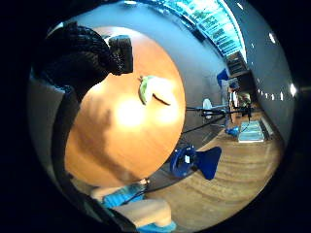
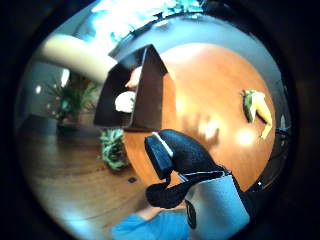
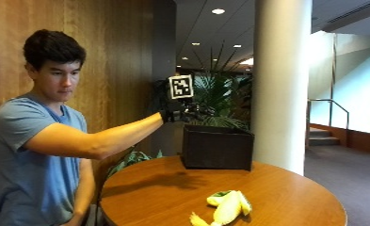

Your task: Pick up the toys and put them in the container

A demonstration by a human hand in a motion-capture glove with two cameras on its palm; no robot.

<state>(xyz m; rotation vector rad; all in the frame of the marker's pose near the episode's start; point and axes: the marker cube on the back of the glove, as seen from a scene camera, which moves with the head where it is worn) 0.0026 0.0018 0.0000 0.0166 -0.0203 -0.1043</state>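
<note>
A person in a blue T-shirt is standing at the left of a round wooden worktop (image 3: 285,188), stretching the gloved right hand (image 3: 183,113) out above the dark square container (image 3: 217,148), which is sitting on the far side of the worktop. The hand is hovering over the container's near-left rim, apart from it, and is holding nothing; the thumb-side palm view is showing its black fingers (image 2: 180,150) loosely curled with nothing between them. In that same view the container (image 2: 142,90) is lying open below the palm, and pale and orange shapes are resting inside it, too small to name.

A yellow and green toy (image 3: 225,208) is lying on the worktop near the front edge, well apart from the container and well below and to the right of the raised hand. Both palm views are showing this toy (image 1: 154,90) alone on the bare wood, far from the fingers (image 1: 97,46).
</note>
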